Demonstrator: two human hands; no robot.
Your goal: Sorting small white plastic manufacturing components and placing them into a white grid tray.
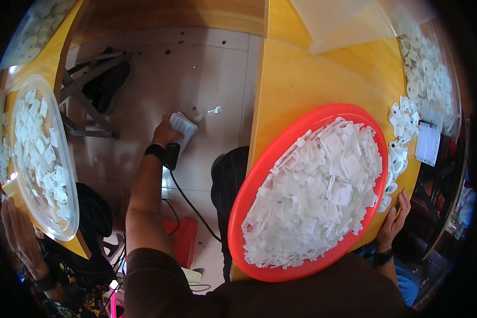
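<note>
Low over the tiled floor, left of the yellow table, my left hand (165, 133) is closed around a small white pad of printed paper slips (184, 126). My right hand (396, 216) rests at the right edge of the table, its fingers stretched out and holding nothing. Just beyond its fingertips lie loose white plastic parts (397, 159). Between my arms stands a large red round tray (242, 212), heaped with small white plastic pieces (312, 196).
Another person's hand (21, 233) is beside a clear tray (71, 206) of white pieces on the left table. A folding stool (90, 79) stands on the floor. A black cable (193, 199) runs from my left wrist. A translucent bin (350, 26) sits at the far side.
</note>
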